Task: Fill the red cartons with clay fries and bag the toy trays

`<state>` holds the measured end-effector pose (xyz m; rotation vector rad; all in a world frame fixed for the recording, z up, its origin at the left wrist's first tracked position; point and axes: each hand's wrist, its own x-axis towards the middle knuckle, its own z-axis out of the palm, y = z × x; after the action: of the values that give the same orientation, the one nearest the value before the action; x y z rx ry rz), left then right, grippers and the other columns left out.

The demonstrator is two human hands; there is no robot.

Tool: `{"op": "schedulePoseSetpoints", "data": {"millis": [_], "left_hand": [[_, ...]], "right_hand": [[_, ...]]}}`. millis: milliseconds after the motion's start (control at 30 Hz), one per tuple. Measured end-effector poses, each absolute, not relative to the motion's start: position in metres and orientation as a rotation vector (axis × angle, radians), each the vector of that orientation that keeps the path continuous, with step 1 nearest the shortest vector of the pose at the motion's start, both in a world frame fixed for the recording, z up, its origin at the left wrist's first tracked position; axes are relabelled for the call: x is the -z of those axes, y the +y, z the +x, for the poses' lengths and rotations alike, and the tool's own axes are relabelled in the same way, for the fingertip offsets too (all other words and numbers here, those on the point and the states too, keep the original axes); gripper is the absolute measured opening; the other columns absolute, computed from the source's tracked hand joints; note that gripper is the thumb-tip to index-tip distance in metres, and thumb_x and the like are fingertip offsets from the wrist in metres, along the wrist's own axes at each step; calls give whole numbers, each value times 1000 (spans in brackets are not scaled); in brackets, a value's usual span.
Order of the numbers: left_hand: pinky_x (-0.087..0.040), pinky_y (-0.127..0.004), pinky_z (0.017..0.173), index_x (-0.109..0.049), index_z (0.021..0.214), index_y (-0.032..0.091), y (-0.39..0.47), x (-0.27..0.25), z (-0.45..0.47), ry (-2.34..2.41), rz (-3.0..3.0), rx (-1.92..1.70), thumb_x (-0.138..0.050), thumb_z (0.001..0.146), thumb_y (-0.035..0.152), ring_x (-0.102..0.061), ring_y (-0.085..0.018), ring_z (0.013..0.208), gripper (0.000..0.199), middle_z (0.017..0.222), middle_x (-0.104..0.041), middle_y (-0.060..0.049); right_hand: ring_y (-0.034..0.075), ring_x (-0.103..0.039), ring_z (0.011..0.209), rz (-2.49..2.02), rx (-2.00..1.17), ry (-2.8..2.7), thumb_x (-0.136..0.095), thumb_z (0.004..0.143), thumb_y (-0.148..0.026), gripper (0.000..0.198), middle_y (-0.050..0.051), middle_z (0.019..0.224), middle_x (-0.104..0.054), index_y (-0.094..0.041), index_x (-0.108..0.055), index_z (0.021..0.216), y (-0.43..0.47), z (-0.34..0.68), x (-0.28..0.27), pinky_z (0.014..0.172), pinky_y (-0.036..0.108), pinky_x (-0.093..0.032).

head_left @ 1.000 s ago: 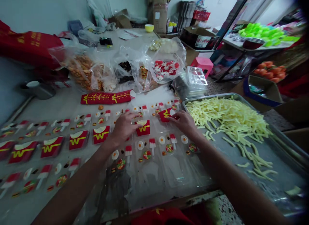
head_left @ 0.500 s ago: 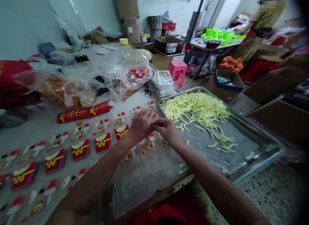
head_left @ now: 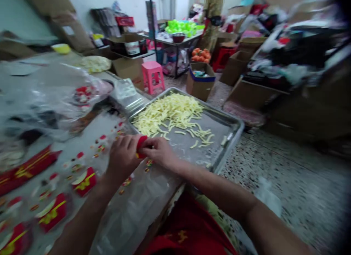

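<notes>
Both my hands meet over the table's right side, just in front of the metal tray (head_left: pixel 238 132). A small red toy fries carton (head_left: pixel 142 144) with a bit of yellow is gripped between them. My left hand (head_left: pixel 123 152) wraps round its left side, while my right hand (head_left: pixel 161 152) pinches it from the right. Fingers hide much of the carton. Pale yellow toy fries (head_left: pixel 172 109) lie heaped in the tray, with several scattered singly. Left of my hands, more red cartons with a yellow mark, such as this carton (head_left: pixel 85 182), lie in rows among tiny toy food pieces.
A long bundle of red cartons (head_left: pixel 30 167) lies at the left, with clear plastic bags (head_left: pixel 65 87) behind it. Beyond the tray are a pink stool (head_left: pixel 153 74), a cardboard box (head_left: pixel 201 83) and a table of bright green items (head_left: pixel 183 27). A person (head_left: pixel 214 17) stands behind.
My view has swung to the right, so the tray sits nearer the middle. My hands stay together at the tray's edge, and more of the red carton shows between them.
</notes>
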<state>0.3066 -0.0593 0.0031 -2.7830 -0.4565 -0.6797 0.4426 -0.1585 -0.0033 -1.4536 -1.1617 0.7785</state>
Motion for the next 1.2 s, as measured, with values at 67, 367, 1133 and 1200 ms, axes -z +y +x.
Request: {"op": "schedulePoseSetpoints", "data": {"millis": [67,367,1133,1200], "left_hand": [[-45,-45,84,-56,121,14,-54,3,302,-496,-2721,671,-63,87,48,-58,-33,93,48,101,-64,-14],[-47,-57,102,-13,158,18,-34,-6,301,-726,-3069,462,-80,65,61,-41,-48,138,123,154,-39,-21],[-50,-44,94,-56,119,13,-139,-9,450,-515,-3132,353,-85,66,30,-58,-34,107,62,114,-61,-16],[-51,-42,90,-58,112,14,-134,-5,455,-506,-3117,319,-85,65,30,-58,-32,104,56,111,-61,-15]], "right_hand": [[10,-55,67,-1517,-735,-1153,-65,80,-17,8,-5,70,-63,-17,-72,79,-163,452,4,63,21,-36],[21,-55,91,-2026,-167,-1562,-58,93,-24,8,5,102,-72,-19,-65,92,-206,469,-18,81,35,-37],[19,-63,76,-2755,-288,-1442,-63,83,-24,22,14,95,-74,-12,-80,88,-266,633,22,64,30,-37],[21,-64,76,-2787,-257,-1406,-61,83,-23,25,18,97,-75,-10,-81,92,-263,628,22,64,30,-36]]}}
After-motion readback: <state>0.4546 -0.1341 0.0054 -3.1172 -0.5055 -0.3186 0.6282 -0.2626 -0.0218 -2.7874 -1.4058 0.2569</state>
